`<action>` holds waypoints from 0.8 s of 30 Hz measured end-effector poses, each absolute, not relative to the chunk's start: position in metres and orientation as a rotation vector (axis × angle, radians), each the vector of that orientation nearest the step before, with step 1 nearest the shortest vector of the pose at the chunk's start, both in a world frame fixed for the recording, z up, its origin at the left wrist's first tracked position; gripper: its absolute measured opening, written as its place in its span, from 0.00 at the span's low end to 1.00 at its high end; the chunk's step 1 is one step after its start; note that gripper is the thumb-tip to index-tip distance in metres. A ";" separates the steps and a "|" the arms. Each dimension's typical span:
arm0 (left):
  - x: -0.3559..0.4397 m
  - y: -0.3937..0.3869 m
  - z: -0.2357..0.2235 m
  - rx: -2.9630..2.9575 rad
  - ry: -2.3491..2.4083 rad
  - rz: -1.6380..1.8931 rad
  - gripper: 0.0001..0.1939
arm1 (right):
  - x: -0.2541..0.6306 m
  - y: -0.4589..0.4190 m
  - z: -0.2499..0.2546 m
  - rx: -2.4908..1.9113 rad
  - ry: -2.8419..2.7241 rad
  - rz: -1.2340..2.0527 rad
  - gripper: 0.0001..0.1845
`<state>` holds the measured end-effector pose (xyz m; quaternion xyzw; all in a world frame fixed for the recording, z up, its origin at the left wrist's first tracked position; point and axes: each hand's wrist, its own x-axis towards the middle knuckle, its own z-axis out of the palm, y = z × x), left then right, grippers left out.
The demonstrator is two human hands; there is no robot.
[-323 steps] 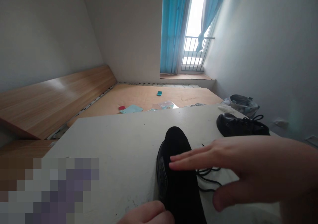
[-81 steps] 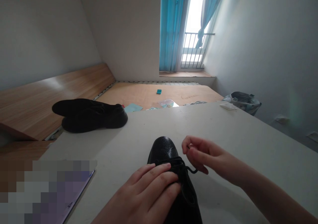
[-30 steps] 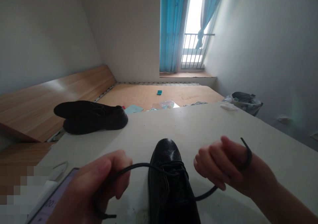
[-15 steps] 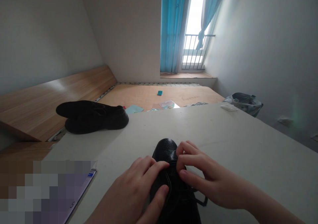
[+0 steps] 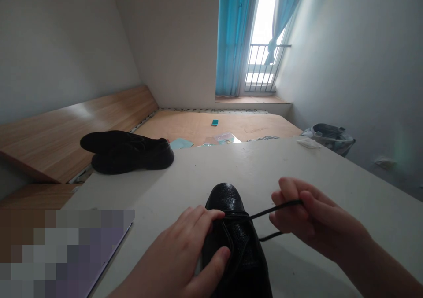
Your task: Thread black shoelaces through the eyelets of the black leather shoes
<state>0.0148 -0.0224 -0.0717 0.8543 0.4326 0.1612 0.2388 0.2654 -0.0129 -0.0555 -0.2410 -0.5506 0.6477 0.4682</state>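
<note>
A black leather lace-up shoe (image 5: 228,196) lies on the white table with its toe pointing away from me. My left hand (image 5: 185,249) grips it from the left, index fingertip at the lacing and thumb lower on the upper. To the right of the shoe, my right hand (image 5: 307,214) is raised and closed on the black shoelace (image 5: 269,211). That lace runs taut from the lacing to my thumb and fingers. A second stretch of lace passes lower, from the shoe's right side toward the same hand; its end is hidden.
Black shoes (image 5: 132,155) rest at the table's far left edge. A small white packet (image 5: 309,143) lies at the far right of the white tabletop (image 5: 158,188). Past the table are a wooden bed board (image 5: 185,122) and a fabric bin (image 5: 333,137). A purple-edged object sits front left, partly pixelated.
My right hand has moved from the shoe's lacing out to the right, drawing the shoelace with it. My left hand stays on the shoe. The view has shifted slightly.
</note>
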 end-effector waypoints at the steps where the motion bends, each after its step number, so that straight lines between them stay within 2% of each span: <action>1: 0.015 -0.023 -0.072 2.337 1.185 0.443 0.18 | 0.268 -0.013 -0.056 -0.683 -1.372 1.496 0.19; 5: 0.014 -0.023 -0.073 2.320 1.170 0.454 0.18 | 0.282 -0.010 -0.057 -0.916 -1.404 1.123 0.17; 8: 0.015 -0.022 -0.071 2.281 1.128 0.454 0.15 | 0.285 -0.011 -0.054 -0.727 -1.502 1.302 0.18; 11: 0.017 -0.021 -0.068 2.242 1.075 0.506 0.12 | 0.276 -0.017 -0.049 -0.564 -1.838 1.499 0.22; 13: 0.019 -0.021 -0.067 2.220 1.048 0.562 0.11 | 0.266 -0.019 -0.048 -0.696 -2.051 1.344 0.22; 17: 0.020 -0.022 -0.071 2.244 1.036 0.574 0.12 | 0.253 -0.015 -0.057 -1.175 -2.180 0.703 0.13; 21: 0.016 -0.023 -0.076 2.494 1.158 0.556 0.17 | 0.250 -0.009 -0.067 -1.277 -2.206 0.754 0.10; 24: 0.016 -0.022 -0.074 2.495 1.101 0.567 0.16 | 0.249 -0.009 -0.070 -1.294 -2.212 0.722 0.10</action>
